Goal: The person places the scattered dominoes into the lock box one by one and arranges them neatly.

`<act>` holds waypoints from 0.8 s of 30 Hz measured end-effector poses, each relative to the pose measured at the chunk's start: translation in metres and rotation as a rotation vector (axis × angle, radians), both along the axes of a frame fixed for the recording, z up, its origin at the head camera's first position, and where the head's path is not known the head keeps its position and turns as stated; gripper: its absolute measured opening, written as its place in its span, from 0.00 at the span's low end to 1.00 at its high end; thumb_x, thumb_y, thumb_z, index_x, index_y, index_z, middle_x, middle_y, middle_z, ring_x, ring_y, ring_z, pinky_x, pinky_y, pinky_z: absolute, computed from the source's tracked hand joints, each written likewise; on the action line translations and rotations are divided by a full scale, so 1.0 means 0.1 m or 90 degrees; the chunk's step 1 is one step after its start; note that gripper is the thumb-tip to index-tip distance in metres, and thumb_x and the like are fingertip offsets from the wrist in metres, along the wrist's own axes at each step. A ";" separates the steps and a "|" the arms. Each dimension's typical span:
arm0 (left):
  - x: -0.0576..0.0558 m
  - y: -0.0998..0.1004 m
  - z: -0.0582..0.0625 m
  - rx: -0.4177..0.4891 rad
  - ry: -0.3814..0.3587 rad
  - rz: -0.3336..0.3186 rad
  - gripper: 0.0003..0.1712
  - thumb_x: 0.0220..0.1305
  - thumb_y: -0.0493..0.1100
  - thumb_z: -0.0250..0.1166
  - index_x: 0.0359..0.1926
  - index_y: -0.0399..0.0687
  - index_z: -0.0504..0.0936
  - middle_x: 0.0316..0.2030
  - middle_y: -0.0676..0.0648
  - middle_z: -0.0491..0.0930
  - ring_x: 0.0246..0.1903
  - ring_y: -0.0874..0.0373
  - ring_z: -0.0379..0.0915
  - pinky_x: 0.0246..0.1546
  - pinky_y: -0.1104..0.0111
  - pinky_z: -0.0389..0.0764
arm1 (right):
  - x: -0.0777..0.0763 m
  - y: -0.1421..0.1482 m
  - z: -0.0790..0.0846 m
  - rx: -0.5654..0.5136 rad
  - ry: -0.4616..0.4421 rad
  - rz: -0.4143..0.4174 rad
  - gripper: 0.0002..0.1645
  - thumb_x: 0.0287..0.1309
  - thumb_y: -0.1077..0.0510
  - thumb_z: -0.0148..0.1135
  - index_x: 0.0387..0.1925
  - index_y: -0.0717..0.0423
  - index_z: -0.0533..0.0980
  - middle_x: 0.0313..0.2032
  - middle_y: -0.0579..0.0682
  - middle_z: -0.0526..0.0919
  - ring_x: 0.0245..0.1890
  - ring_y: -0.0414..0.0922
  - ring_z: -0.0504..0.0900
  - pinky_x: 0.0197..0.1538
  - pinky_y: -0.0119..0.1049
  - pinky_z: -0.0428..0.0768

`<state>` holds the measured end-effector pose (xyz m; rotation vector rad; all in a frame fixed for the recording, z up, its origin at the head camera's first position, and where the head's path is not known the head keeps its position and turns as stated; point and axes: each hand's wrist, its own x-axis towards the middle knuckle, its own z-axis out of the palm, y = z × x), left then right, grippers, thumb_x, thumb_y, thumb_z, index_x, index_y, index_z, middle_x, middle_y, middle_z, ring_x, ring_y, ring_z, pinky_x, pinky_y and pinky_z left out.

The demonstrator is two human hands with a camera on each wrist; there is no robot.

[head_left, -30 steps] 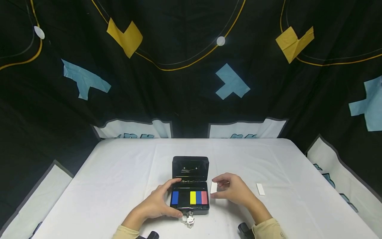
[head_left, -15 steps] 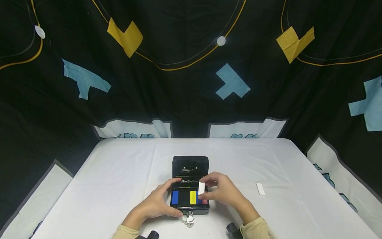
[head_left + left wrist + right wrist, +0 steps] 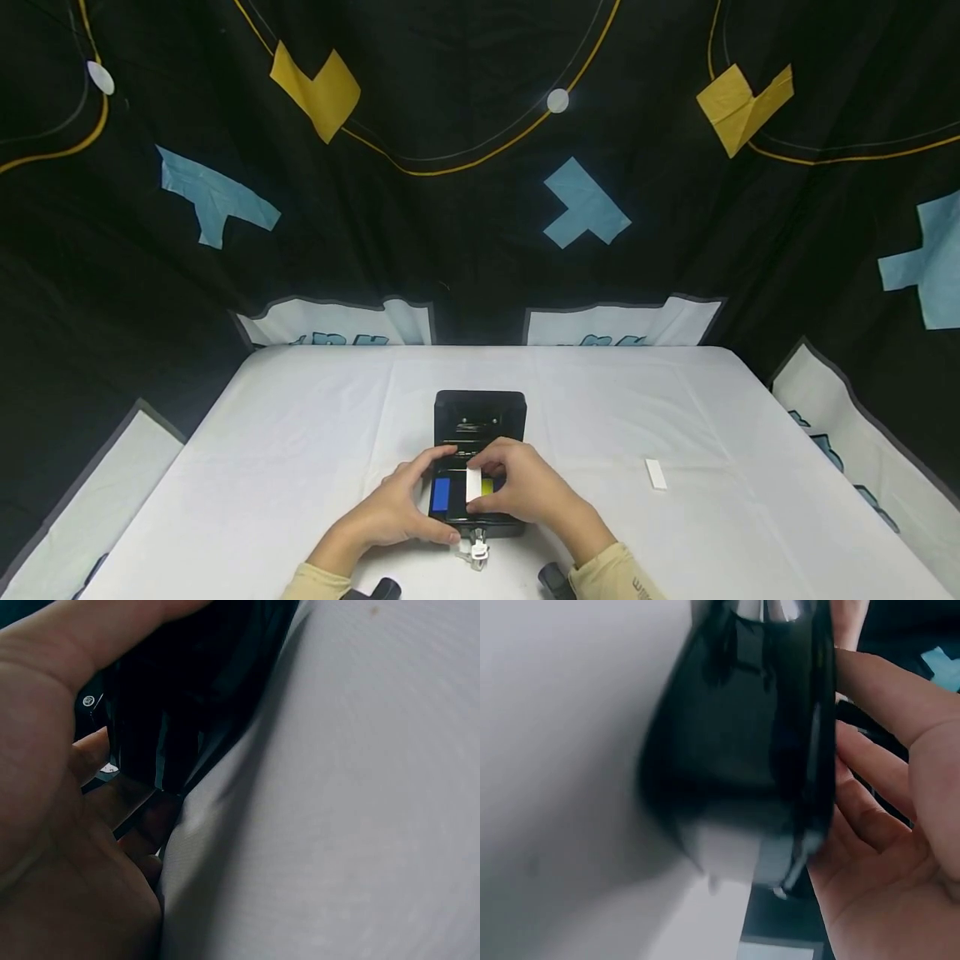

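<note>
A small black metal cash box (image 3: 501, 529) stands with its lid (image 3: 480, 412) up. My left hand (image 3: 386, 512) holds it by the left side, thumb at the front corner and index finger at the back. Inside, a blue block (image 3: 440, 494) lies at the left end and part of a yellow block (image 3: 487, 487) shows. Over the gap between them, my right hand (image 3: 528, 483) pinches a white block (image 3: 473, 485) upright between thumb and fingers. It covers the box's right end. In the right wrist view, the box's dark side (image 3: 742, 735) hides the block.
Another white block (image 3: 656, 474) lies on the white tablecloth (image 3: 720, 433) to the right. A small padlock (image 3: 478, 550) with keys hangs at the box's front. Black curtain (image 3: 450, 250) rises behind the table.
My right hand has carried the white block leftward, from beside the box to over the gap left of the yellow block. My left hand has stayed on the box.
</note>
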<state>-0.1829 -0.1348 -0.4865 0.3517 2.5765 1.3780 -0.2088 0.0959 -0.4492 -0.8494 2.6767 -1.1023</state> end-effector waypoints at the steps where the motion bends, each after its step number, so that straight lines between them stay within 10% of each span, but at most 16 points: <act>1: 0.00 0.00 0.00 -0.001 0.001 -0.001 0.63 0.31 0.58 0.87 0.72 0.71 0.65 0.66 0.37 0.66 0.65 0.33 0.59 0.56 0.26 0.59 | 0.00 -0.02 -0.01 0.006 0.003 0.004 0.27 0.40 0.54 0.85 0.45 0.55 0.85 0.42 0.40 0.80 0.43 0.40 0.80 0.50 0.33 0.81; 24: 0.00 0.00 0.01 -0.005 -0.006 0.001 0.63 0.32 0.58 0.87 0.72 0.72 0.65 0.68 0.35 0.65 0.66 0.28 0.56 0.52 0.23 0.59 | 0.02 -0.28 -0.11 0.140 0.063 0.005 0.25 0.39 0.50 0.85 0.43 0.50 0.87 0.43 0.39 0.84 0.51 0.41 0.79 0.59 0.42 0.77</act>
